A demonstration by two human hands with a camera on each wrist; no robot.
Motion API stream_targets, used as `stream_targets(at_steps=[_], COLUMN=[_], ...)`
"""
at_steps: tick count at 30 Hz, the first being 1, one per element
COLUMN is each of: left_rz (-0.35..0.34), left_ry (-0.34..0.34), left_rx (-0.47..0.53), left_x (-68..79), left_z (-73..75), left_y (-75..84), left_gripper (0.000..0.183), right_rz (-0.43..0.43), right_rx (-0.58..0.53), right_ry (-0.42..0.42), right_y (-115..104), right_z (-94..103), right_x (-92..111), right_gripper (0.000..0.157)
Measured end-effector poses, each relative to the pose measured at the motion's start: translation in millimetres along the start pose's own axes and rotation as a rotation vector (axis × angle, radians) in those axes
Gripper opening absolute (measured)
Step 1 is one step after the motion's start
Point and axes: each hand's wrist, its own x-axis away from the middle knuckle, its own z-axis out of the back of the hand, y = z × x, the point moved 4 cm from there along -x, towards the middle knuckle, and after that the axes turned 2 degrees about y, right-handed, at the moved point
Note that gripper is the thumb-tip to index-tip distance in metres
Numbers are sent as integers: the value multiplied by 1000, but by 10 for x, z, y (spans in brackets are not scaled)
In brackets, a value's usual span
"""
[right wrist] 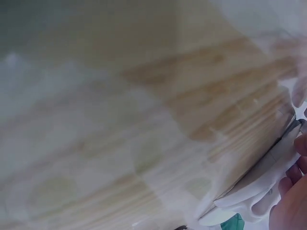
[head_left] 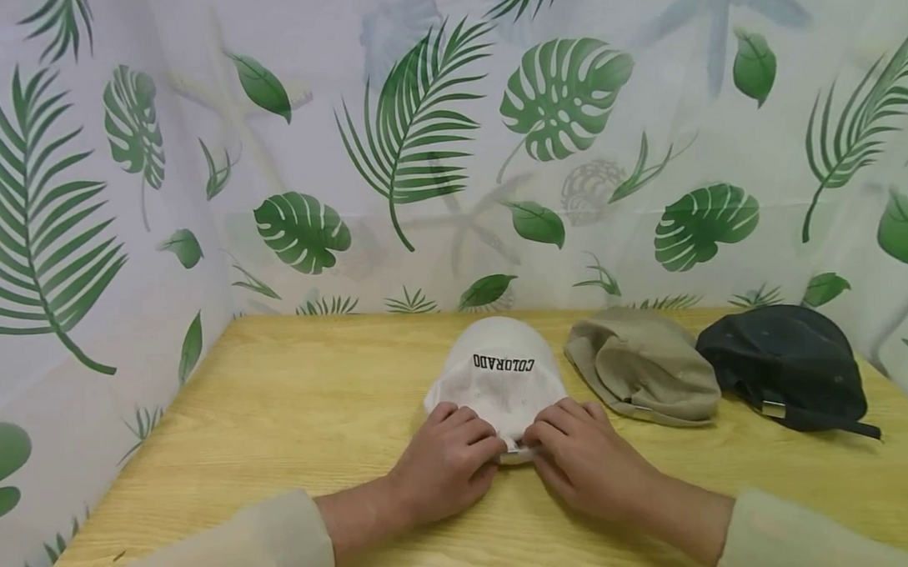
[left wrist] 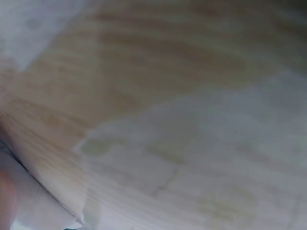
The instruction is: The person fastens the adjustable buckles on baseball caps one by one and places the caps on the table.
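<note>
A white baseball cap (head_left: 506,390) with dark "COLORADO" lettering, upside down from my viewpoint, sits on the wooden table. Its back strap with a small metal buckle (head_left: 511,453) faces me. My left hand (head_left: 453,460) pinches the strap's left side with curled fingers. On the other side of the buckle, my right hand (head_left: 593,455) grips the cap's rim near the strap. The left wrist view catches only a corner of the white cap (left wrist: 43,203) and a fingertip. In the right wrist view, fingers (right wrist: 292,203) hold the cap's edge (right wrist: 261,179).
To the right of the white cap lies a crumpled khaki cap (head_left: 640,364). Beyond it is a black cap (head_left: 783,364) with a metal buckle and a strap end sticking out. A leaf-printed curtain (head_left: 438,259) borders the wooden table (head_left: 307,389) at the back and sides.
</note>
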Motion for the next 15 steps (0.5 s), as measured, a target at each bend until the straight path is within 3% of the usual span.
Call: stream_targets(at_steps=[8, 15], left_rz=[-5, 23], left_ry=[-81, -133], left_rx=[6, 27], left_x=[18, 60], left_z=[-30, -28], left_y=[63, 17], left_gripper=[25, 51], right_rz=[-15, -101], right_rx=[-6, 9], right_ry=[-2, -111], right_y=[37, 175], right_z=[10, 86], right_x=[77, 232], right_gripper=[18, 36])
